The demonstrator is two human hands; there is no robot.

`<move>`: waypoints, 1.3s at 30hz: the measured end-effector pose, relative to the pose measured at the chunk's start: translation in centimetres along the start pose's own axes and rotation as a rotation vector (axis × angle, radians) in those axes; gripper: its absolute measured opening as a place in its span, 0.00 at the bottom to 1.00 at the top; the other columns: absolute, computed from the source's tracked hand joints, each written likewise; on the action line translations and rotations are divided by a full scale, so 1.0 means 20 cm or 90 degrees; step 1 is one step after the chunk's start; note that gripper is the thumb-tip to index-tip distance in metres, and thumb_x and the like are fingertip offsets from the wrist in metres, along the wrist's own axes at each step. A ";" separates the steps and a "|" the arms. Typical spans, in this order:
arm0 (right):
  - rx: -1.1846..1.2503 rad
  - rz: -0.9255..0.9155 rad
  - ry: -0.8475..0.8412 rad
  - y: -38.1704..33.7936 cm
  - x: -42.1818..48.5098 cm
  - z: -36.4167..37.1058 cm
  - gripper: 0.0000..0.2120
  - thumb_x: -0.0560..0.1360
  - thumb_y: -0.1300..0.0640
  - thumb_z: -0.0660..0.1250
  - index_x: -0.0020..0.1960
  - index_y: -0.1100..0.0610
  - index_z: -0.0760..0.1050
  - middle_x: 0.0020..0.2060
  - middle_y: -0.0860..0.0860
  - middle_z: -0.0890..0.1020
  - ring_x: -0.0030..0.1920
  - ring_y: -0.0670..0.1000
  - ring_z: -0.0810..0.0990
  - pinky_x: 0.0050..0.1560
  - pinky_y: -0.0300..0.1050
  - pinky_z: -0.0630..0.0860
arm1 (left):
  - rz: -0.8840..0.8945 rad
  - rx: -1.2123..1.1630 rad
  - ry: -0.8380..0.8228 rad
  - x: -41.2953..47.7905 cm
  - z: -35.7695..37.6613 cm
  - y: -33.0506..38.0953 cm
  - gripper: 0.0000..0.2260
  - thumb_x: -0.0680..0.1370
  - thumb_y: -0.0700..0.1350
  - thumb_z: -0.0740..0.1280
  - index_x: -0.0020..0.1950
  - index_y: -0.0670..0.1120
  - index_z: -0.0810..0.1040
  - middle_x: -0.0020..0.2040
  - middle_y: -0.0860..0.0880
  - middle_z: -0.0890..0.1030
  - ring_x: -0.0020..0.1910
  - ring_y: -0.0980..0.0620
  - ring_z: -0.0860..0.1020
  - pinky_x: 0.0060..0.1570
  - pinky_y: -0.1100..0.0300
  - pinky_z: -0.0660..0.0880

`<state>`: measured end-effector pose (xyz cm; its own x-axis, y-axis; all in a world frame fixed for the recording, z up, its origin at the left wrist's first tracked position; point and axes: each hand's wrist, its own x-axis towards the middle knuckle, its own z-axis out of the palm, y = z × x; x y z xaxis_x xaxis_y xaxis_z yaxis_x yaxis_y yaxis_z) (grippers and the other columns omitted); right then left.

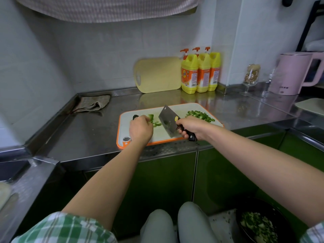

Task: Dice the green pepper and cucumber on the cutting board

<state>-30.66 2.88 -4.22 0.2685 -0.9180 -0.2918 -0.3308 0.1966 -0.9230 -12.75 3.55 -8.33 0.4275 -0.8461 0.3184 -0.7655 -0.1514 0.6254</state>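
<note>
- Green pepper (151,118), 1 part-cut piece: middle of the cutting board (123,126), held under the curled fingers of the left hand (140,128).
- Diced green pile (200,115), 1: board's far right corner.
- Cleaver (167,120), 1: blade above the board, just right of the pepper; right hand (191,127) clamped round its black handle.
- Yellow bottles (201,72), 3: behind the board, at the wall.
- Cloth (93,103), 1: behind the board, to its left.

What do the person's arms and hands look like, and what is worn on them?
The left hand and right hand are bare: no gloves or watch show. The forearms are bare too. The left sleeve and right sleeve are short, checked green and white.
</note>
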 end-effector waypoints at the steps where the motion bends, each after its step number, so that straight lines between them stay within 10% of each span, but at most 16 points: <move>1: -0.022 0.001 0.006 0.01 0.01 0.00 0.12 0.82 0.59 0.56 0.40 0.59 0.67 0.30 0.52 0.70 0.24 0.47 0.66 0.20 0.37 0.64 | 0.005 0.008 -0.002 0.00 0.00 0.00 0.12 0.78 0.40 0.63 0.59 0.44 0.81 0.57 0.43 0.81 0.56 0.42 0.77 0.56 0.50 0.76; 19: -0.128 -0.031 0.162 0.08 0.14 -0.19 0.08 0.81 0.62 0.53 0.48 0.63 0.69 0.30 0.57 0.72 0.25 0.53 0.68 0.29 0.44 0.66 | 0.124 0.297 -0.009 0.04 0.06 -0.03 0.13 0.75 0.38 0.61 0.56 0.45 0.81 0.53 0.42 0.80 0.54 0.41 0.70 0.46 0.53 0.66; 25: -0.153 -0.055 0.011 0.07 0.10 -0.14 0.08 0.82 0.57 0.56 0.51 0.61 0.70 0.32 0.53 0.72 0.22 0.48 0.67 0.23 0.39 0.63 | 0.121 0.309 -0.010 0.07 0.08 -0.02 0.10 0.76 0.39 0.61 0.51 0.44 0.81 0.49 0.43 0.82 0.54 0.42 0.71 0.44 0.54 0.66; 31: -0.136 -0.033 0.161 0.07 0.19 -0.20 0.08 0.80 0.62 0.53 0.49 0.63 0.69 0.31 0.57 0.72 0.25 0.52 0.68 0.28 0.43 0.65 | 0.117 0.265 -0.021 0.08 0.11 -0.03 0.11 0.76 0.40 0.63 0.54 0.46 0.83 0.50 0.44 0.83 0.54 0.43 0.71 0.47 0.54 0.71; 39: -0.093 -0.032 -0.011 0.03 0.13 -0.12 0.05 0.82 0.58 0.56 0.49 0.58 0.68 0.31 0.52 0.70 0.23 0.46 0.64 0.19 0.36 0.63 | 0.162 0.129 -0.079 0.06 0.10 0.05 0.10 0.76 0.42 0.67 0.55 0.50 0.84 0.51 0.45 0.82 0.58 0.44 0.71 0.52 0.55 0.70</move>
<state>-32.38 -0.32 -4.87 0.3036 -0.9189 -0.2518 -0.4438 0.0974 -0.8908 -13.99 1.38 -8.84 0.1588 -0.9238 0.3484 -0.9253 -0.0162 0.3788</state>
